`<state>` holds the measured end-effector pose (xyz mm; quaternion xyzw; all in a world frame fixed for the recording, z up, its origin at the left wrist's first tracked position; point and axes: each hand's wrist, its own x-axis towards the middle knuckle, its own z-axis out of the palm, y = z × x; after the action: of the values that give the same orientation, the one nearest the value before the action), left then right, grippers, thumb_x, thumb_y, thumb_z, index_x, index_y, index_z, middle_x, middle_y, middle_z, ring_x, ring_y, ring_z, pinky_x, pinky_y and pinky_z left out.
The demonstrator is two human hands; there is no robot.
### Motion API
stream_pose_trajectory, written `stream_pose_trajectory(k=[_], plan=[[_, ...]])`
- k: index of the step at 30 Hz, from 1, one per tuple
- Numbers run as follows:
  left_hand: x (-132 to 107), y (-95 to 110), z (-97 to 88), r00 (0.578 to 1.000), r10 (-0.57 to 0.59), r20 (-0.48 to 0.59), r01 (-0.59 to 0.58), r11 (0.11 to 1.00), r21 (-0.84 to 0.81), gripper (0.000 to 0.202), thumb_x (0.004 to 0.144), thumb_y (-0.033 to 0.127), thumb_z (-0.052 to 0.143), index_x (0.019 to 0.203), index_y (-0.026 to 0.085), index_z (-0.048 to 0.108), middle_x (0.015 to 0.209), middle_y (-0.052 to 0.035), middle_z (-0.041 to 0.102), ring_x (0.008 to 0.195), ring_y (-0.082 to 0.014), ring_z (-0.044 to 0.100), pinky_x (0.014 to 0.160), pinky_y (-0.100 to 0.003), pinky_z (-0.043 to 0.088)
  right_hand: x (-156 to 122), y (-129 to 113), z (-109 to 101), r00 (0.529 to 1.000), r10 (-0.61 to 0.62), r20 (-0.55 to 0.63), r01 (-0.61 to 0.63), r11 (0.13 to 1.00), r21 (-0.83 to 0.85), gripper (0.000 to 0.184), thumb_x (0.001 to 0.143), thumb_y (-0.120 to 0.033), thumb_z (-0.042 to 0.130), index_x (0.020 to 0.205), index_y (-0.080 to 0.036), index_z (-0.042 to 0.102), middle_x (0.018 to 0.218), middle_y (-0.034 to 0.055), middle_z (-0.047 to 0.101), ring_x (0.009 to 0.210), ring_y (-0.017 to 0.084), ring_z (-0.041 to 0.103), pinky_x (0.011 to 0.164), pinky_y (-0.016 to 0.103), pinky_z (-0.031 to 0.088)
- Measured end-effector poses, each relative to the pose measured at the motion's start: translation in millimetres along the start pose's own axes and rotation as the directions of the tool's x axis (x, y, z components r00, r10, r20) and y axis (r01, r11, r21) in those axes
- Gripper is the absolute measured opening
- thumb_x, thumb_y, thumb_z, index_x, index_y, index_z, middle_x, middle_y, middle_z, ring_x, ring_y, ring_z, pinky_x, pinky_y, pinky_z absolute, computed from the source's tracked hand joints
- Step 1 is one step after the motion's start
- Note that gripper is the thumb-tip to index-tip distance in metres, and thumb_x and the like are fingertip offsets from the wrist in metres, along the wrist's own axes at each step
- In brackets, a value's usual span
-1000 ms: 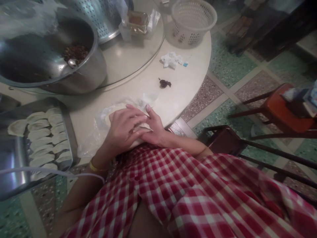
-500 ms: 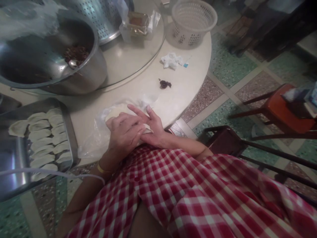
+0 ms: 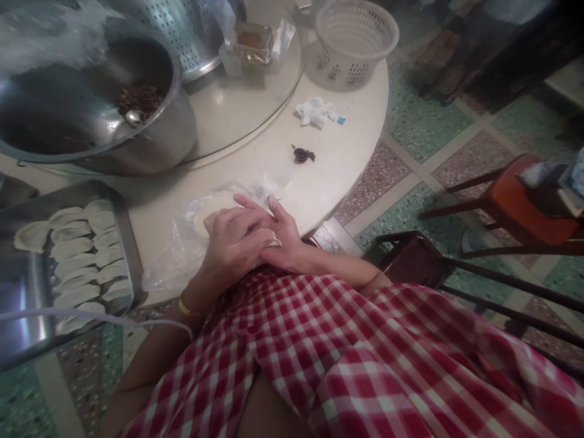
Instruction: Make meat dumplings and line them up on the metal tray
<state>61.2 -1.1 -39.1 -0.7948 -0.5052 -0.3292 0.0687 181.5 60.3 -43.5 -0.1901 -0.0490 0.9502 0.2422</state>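
At the far left, you have a steel tray (image 3: 20, 286) with rows of pleated dumplings (image 3: 75, 248), unchanged from the earlier frames. Next is the deep steel basin (image 3: 150, 146), standing partly over the glass turntable (image 3: 237, 112). Inside it, dark chopped filling (image 3: 146, 97) lies around a spoon (image 3: 134, 117), also unchanged.

Centrally, a clear plastic bag (image 3: 168, 261) lies at the bench (image 3: 340, 182) edge, pale dough visible beside your left hand (image 3: 232, 240). Left grip: folded over a dough piece (image 3: 275, 242), thumb along its near side. Right grip: your right hand (image 3: 288, 240) holds the same piece in its palm from below, thumb raised. The piece is located between both hands; its white edge is now exposed at the right palm, whereas one second ago your left fingers covered that area.

Further right on the bench are a dark scrap (image 3: 303, 155), a crumpled tissue (image 3: 314, 112) and a perforated plastic basket (image 3: 356, 39), all unmoved. Any print on the articles on the orange chair (image 3: 529, 201) is too blurred to read.
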Motion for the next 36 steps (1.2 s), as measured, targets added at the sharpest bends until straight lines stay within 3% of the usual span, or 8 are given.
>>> stream_pose_trajectory(k=[5,13,16,21,25,30,32,36], plan=[[-1.4,-6.1,-7.3,0.999,-0.043,0.021,0.042,0.999,0.017,0.025,0.089,0.032,0.065,0.113,0.025,0.067,0.119,-0.0082,0.065,0.105,-0.0248,0.059,0.092,-0.044,0.045,-2.0,0.1,-5.1,0.997,-0.030,0.074,0.032,0.999,-0.024,0.052,0.098,-0.052,0.023,0.123,-0.025,0.060,0.095,0.0034,0.070,0.081,0.016,0.066,0.073,0.031,0.058],[-7.1,-1.0,-0.7,0.991,-0.086,-0.102,0.084,0.996,-0.022,0.009,0.088,0.024,0.064,0.090,0.027,0.072,0.106,-0.0032,0.070,0.099,-0.0231,0.060,0.092,-0.044,0.044,-0.7,4.3,-1.1,0.993,-0.075,0.094,0.077,0.997,-0.025,0.055,0.099,-0.051,0.016,0.125,-0.023,0.056,0.093,0.0032,0.072,0.085,0.017,0.068,0.086,0.036,0.056],[-8.6,3.4,1.7,0.989,-0.079,-0.127,0.076,0.997,-0.028,0.011,0.089,0.021,0.063,0.096,0.025,0.071,0.110,-0.0036,0.069,0.102,-0.0227,0.058,0.093,-0.042,0.043,-1.7,3.6,-0.1,0.991,-0.069,0.118,0.071,0.997,-0.011,0.055,0.100,-0.052,0.015,0.122,-0.023,0.057,0.099,0.0044,0.073,0.086,0.016,0.068,0.083,0.035,0.057],[-14.2,1.1,-3.2,0.983,-0.145,-0.109,0.152,0.987,0.053,0.031,0.090,0.040,0.063,0.116,0.023,0.067,0.126,-0.0094,0.065,0.113,-0.0286,0.056,0.096,-0.045,0.043,-1.2,2.3,-3.9,0.983,-0.113,0.143,0.114,0.993,0.001,0.055,0.098,-0.053,0.017,0.119,-0.025,0.059,0.109,0.0065,0.073,0.092,0.017,0.067,0.085,0.038,0.058],[-18.9,1.5,-5.7,0.976,-0.177,-0.128,0.190,0.977,0.096,0.017,0.088,0.032,0.067,0.103,0.024,0.070,0.120,-0.0069,0.067,0.110,-0.0264,0.058,0.093,-0.043,0.046,-0.3,4.8,-2.7,0.986,-0.133,0.104,0.135,0.991,-0.017,0.051,0.095,-0.055,0.025,0.117,-0.026,0.061,0.111,0.0063,0.073,0.103,0.017,0.065,0.089,0.036,0.056],[-20.8,11.1,-2.9,0.966,-0.159,-0.203,0.186,0.975,0.122,0.004,0.087,0.021,0.066,0.089,0.022,0.069,0.117,-0.0050,0.069,0.111,-0.0251,0.058,0.094,-0.042,0.047,-1.9,8.4,3.7,0.987,-0.150,0.048,0.152,0.988,-0.029,0.053,0.095,-0.055,0.021,0.115,-0.027,0.062,0.109,0.0052,0.074,0.105,0.014,0.064,0.094,0.033,0.053],[-21.7,12.8,-3.2,0.966,-0.153,-0.208,0.185,0.972,0.142,0.007,0.088,0.021,0.064,0.094,0.022,0.068,0.120,-0.0048,0.069,0.113,-0.0246,0.058,0.095,-0.042,0.047,-2.3,8.1,5.0,0.986,-0.158,0.055,0.161,0.986,-0.038,0.053,0.095,-0.055,0.021,0.115,-0.027,0.062,0.110,0.0057,0.073,0.108,0.015,0.064,0.097,0.035,0.052],[-26.1,10.7,-7.8,0.967,-0.218,-0.133,0.239,0.954,0.179,0.025,0.091,0.037,0.062,0.111,0.023,0.066,0.131,-0.0090,0.064,0.117,-0.0279,0.057,0.098,-0.047,0.047,-0.8,6.2,4.0,0.978,-0.198,0.062,0.202,0.976,-0.080,0.052,0.094,-0.056,0.023,0.118,-0.028,0.059,0.115,0.0051,0.071,0.107,0.017,0.063,0.100,0.039,0.049]])
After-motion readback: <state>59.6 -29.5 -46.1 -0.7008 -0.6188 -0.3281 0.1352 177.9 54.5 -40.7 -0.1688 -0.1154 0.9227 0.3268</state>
